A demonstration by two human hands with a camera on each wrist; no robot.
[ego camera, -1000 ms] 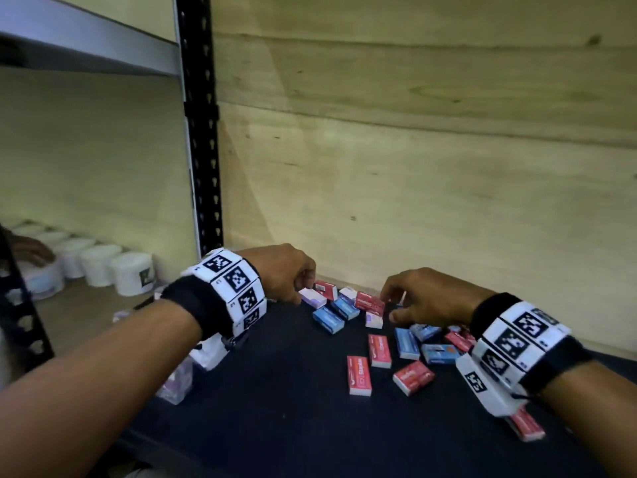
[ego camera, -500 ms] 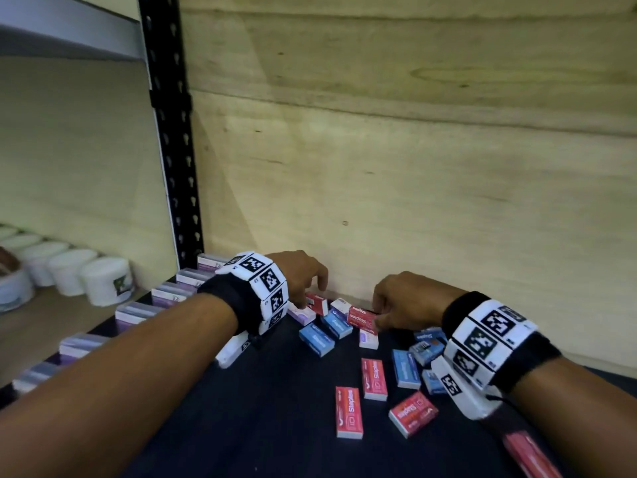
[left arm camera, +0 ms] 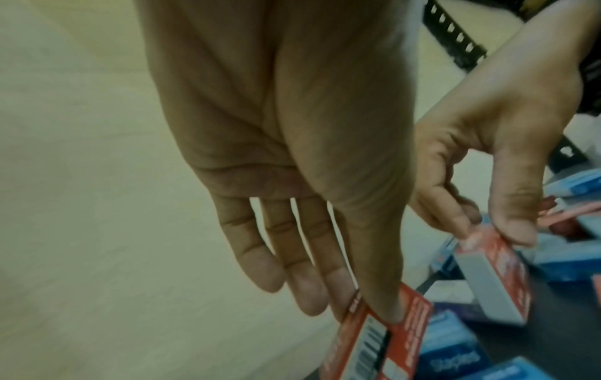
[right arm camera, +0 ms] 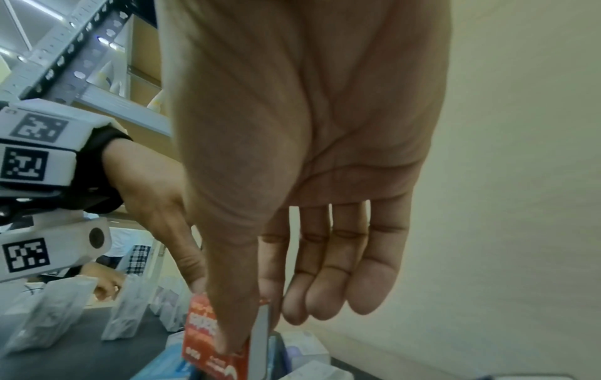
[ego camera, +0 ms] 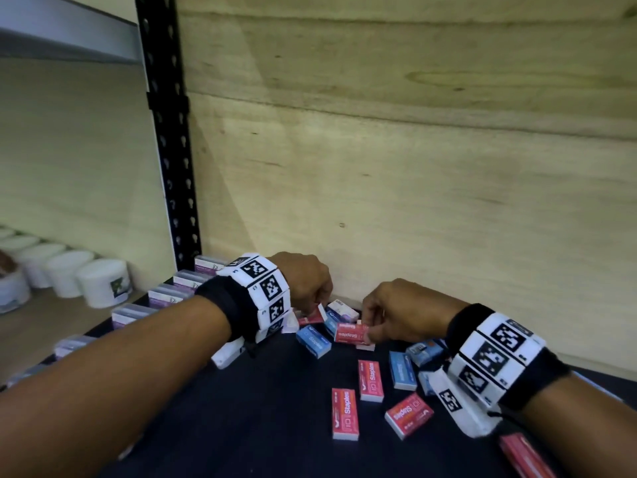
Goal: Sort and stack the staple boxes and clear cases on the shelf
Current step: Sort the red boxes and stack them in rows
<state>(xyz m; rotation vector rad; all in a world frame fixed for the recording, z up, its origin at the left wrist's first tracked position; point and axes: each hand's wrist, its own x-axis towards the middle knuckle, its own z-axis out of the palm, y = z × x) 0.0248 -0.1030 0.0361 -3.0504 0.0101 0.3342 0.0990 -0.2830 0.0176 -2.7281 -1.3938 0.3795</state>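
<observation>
Red and blue staple boxes lie scattered on the dark shelf mat (ego camera: 241, 426). My left hand (ego camera: 319, 303) pinches a red staple box (ego camera: 312, 317) between thumb and forefinger; its barcode side shows in the left wrist view (left arm camera: 383, 339), held by the left hand (left arm camera: 367, 311). Just to the right, my right hand (ego camera: 368, 331) pinches another red staple box (ego camera: 351, 333) by its end, slightly above the pile. The right wrist view shows that red box (right arm camera: 211, 334) under the thumb of the right hand (right arm camera: 250, 321). Clear cases (ego camera: 172, 298) stand in a row along the left.
A plywood back wall (ego camera: 413, 201) rises right behind the pile. A black upright post (ego camera: 169, 132) stands at the left, with white tubs (ego camera: 103, 281) on the neighbouring shelf. Loose red boxes (ego camera: 344, 414) and blue boxes (ego camera: 401, 370) lie in front of the hands.
Both hands were reaching into the pile at the back; now each pinches a red staple box, the right one lifted a little. My view has shifted to the right.
</observation>
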